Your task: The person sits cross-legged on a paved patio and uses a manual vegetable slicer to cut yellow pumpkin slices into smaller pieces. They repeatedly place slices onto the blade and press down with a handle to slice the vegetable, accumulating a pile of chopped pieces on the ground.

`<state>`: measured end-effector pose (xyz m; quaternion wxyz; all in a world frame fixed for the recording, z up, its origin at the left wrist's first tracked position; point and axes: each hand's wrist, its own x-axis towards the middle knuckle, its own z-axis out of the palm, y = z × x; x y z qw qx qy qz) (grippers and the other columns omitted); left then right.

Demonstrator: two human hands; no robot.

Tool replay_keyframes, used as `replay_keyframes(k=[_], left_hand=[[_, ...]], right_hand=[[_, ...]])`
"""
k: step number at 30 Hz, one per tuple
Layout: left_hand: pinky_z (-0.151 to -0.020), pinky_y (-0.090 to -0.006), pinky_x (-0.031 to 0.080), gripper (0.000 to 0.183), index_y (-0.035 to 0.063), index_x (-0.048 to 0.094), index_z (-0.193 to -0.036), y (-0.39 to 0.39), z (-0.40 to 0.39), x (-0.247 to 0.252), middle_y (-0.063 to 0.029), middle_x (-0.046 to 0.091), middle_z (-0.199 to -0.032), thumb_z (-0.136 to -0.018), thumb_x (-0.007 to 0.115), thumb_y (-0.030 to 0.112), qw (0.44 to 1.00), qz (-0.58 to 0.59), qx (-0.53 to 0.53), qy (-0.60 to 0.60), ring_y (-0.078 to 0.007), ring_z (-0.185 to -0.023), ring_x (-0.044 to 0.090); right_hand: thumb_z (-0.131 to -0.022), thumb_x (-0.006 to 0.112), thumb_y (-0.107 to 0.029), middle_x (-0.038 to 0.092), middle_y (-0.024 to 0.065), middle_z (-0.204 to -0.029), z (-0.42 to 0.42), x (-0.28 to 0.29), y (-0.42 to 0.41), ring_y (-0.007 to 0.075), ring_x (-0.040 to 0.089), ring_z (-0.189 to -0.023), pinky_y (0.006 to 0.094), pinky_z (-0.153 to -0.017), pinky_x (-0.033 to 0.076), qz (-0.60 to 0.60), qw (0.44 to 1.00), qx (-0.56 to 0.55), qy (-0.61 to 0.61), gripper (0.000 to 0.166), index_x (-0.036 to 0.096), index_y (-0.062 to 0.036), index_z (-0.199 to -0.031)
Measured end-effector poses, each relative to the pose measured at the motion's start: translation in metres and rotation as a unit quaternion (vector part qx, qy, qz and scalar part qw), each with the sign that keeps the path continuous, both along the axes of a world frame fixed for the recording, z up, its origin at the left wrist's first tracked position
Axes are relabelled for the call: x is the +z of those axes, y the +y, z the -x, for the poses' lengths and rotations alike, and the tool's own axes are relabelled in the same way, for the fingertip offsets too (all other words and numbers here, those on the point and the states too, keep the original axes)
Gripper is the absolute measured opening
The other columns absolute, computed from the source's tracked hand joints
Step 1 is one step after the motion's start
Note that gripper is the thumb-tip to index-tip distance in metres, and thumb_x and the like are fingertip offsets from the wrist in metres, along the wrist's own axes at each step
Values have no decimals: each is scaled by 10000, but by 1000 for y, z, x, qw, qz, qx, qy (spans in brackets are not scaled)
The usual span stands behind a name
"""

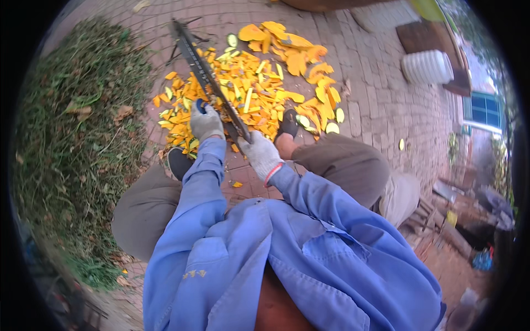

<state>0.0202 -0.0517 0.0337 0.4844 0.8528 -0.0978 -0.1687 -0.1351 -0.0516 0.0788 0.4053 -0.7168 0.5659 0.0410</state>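
Observation:
A long hinged chaff cutter of dark metal slants over a heap of chopped orange pumpkin pieces. My right hand, in a pale knitted glove with a red cuff edge, grips the cutter's near end. Beside the cutter's left side is my left hand, also gloved, its fingers curled close to the metal. Dark blue shows at its fingertips; whether it pinches something there I cannot tell. Larger flat pumpkin slices lie beyond the heap and to its right. Bits of pulp cling along the cutter.
Cut grass and weeds form a big pile at the left. My shoes stand at the heap's near edges, on brick paving. Stacked white buckets are at the upper right. Scrap and wood lie at the lower right.

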Motion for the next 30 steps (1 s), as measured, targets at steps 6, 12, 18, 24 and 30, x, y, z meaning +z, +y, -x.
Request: replay_keyframes(k=[6,12,18,24,30], left_hand=[[-848,-429,464,393,44,619,-1159,-28,18,46,-145,641,-1020,-779,658,134,885,50,-300,-352,-333,-952,587],[-745,-392,499,364,124,650,-1156,-47,50,18,-91,689,-837,-837,641,300,804,-184,-482,-295,-274,-765,645],[-734,-388,491,337,104,667,-1110,-44,51,8,-84,678,-783,-819,660,275,813,-157,-448,-337,-261,-741,638],[-768,-410,488,371,85,644,-1116,-41,48,9,-97,683,-908,-771,706,204,816,-100,-466,-326,-280,-838,637],[-762,-426,486,397,55,628,-1110,-40,45,14,-131,668,-917,-738,730,151,819,-84,-481,-301,-312,-844,633]], right_hand=[[-904,581,-386,658,232,-936,26,-6,-15,382,627,-937,440,-796,490,44,988,-108,-101,365,651,-40,-997],[-862,619,-310,677,224,-849,115,-133,-93,347,671,-803,395,-713,516,116,925,-355,-66,312,677,-24,-973],[-842,646,-324,691,161,-961,156,-149,-106,289,682,-816,360,-741,522,-165,865,-471,55,390,659,-16,-1082],[-846,664,-333,673,122,-1034,177,-206,-90,257,671,-854,348,-775,527,-294,704,-638,-104,445,610,-40,-1177],[-850,681,-341,655,82,-1107,195,-242,-171,225,660,-891,335,-809,531,-59,568,-790,-221,519,561,-64,-1272]])
